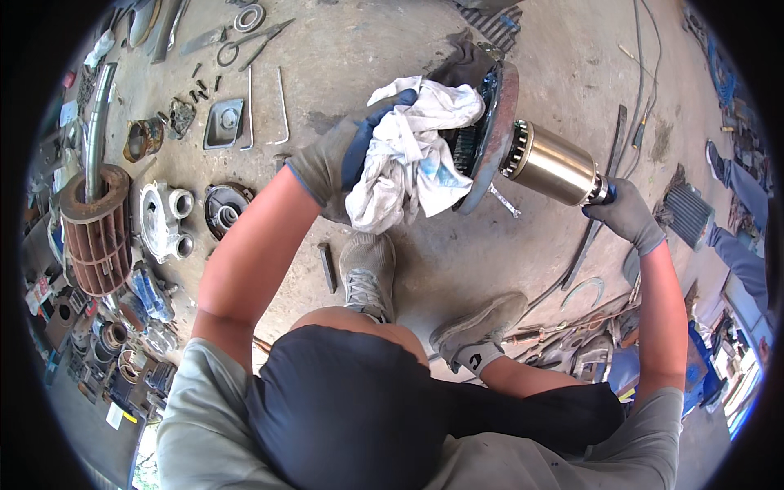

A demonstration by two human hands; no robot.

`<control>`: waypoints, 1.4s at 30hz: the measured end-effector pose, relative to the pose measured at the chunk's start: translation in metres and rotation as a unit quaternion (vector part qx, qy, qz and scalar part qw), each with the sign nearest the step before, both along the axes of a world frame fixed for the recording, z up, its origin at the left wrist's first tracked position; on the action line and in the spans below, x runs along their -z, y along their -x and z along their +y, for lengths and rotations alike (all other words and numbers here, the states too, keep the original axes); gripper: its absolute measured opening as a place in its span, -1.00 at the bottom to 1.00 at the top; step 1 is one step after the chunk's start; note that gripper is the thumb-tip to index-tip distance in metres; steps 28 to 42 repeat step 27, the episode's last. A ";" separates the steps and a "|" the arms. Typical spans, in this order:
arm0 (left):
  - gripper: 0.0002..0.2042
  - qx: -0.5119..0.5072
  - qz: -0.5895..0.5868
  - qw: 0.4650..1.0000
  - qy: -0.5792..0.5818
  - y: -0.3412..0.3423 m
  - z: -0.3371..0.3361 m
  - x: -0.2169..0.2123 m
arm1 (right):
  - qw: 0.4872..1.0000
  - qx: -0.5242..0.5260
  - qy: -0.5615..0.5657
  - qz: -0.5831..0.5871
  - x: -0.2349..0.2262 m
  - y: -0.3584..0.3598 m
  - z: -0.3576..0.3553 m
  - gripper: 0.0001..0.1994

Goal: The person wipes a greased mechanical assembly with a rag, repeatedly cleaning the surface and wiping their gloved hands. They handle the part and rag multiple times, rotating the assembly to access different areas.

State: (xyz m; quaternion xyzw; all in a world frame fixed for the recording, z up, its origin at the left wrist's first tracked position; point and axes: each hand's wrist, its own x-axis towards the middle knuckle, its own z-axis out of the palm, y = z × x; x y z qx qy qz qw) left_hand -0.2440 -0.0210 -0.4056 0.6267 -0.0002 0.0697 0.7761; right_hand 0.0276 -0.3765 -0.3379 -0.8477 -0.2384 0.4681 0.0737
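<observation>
My left hand [336, 160], in a grey and dark blue glove, is closed on a bunched white rag [412, 151] with stains. The rag lies against the near face of a round flange [498, 135] with a worn reddish rim, and partly hides dark toothed or finned parts there. Beyond the flange a shiny metal rotor [554, 163] sticks out to the right, tilted downward. My right hand [627, 214], gloved as well, is wrapped round the shaft at the rotor's outer end.
On the floor at left lie a pump housing [160, 222], a square metal tray [223, 124], bent rods [282, 106], bolts and scissors [255, 45]. A large rusty rotor [96, 229] stands far left. Cables [649, 90] and another person's legs [739, 237] are at right.
</observation>
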 end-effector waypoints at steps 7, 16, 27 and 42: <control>-0.77 0.037 0.175 0.946 0.271 -0.024 0.023 -0.004 | 0.999 -0.033 0.021 -0.027 -0.023 -0.007 0.023 -0.56; -0.59 0.082 0.223 0.956 0.170 -0.016 0.036 -0.003 | 0.991 -0.060 0.016 -0.115 -0.029 0.003 0.042 -0.17; -0.53 0.017 0.045 0.997 -0.053 -0.036 0.032 0.044 | 0.963 -0.178 -0.055 -0.195 -0.018 0.001 0.036 -0.25; -0.53 0.017 0.045 0.997 -0.053 -0.036 0.032 0.044 | 0.963 -0.178 -0.055 -0.195 -0.018 0.001 0.036 -0.25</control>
